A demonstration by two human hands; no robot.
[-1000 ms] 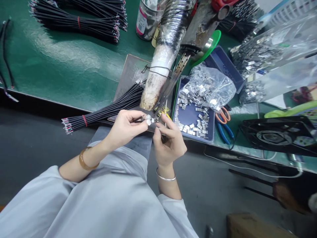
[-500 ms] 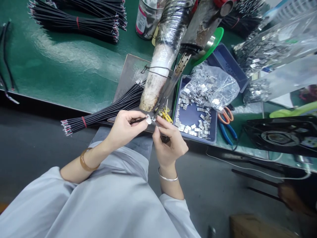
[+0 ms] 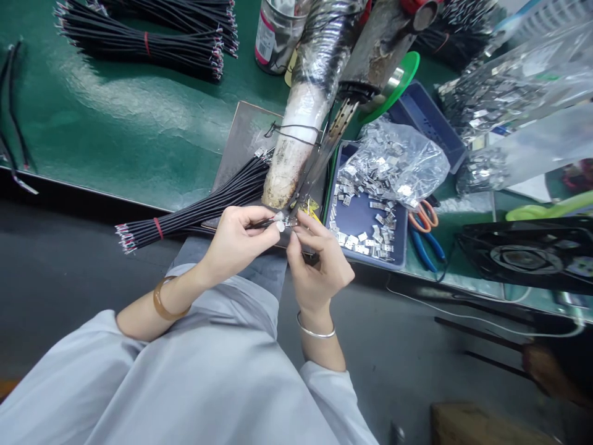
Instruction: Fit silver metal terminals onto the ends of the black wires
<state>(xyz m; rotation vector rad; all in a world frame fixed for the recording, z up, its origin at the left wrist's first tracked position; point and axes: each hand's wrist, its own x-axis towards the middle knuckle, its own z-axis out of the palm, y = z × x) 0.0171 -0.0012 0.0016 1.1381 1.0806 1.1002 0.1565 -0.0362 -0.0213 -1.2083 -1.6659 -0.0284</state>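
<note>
Centre of frame: a small metal terminal (image 3: 289, 221) is pinched between thumb and forefinger of the right hand (image 3: 319, 266), the other fingers curled in. It meets the end of a thin black wire (image 3: 260, 224), which the left hand (image 3: 236, 238) grips between thumb and fingertips. Both hands are closed on their parts, fingertips almost touching, just off the near edge of the green bench (image 3: 115, 117). Whether terminal and wire are actually joined: cannot tell, too small.

Directly above the hands is the tip of a long slanted metal tool (image 3: 324, 154), beside a stained white wrapped cylinder (image 3: 296, 142). Both stand over a grey plate (image 3: 243, 133).

Left of centre, a red-banded bundle of black wires (image 3: 185, 213) lies across the plate, its ends overhanging the bench edge.

Right of the hands is a blue tray (image 3: 359, 219) with loose terminals. A clear bag (image 3: 398, 161) of the same rests on its far end. Orange-handled scissors (image 3: 424, 215) and blue-handled pliers (image 3: 424, 250) lie just right of the tray.

Black fan (image 3: 523, 256) at right. More wire bundles (image 3: 148, 43) upper left.
</note>
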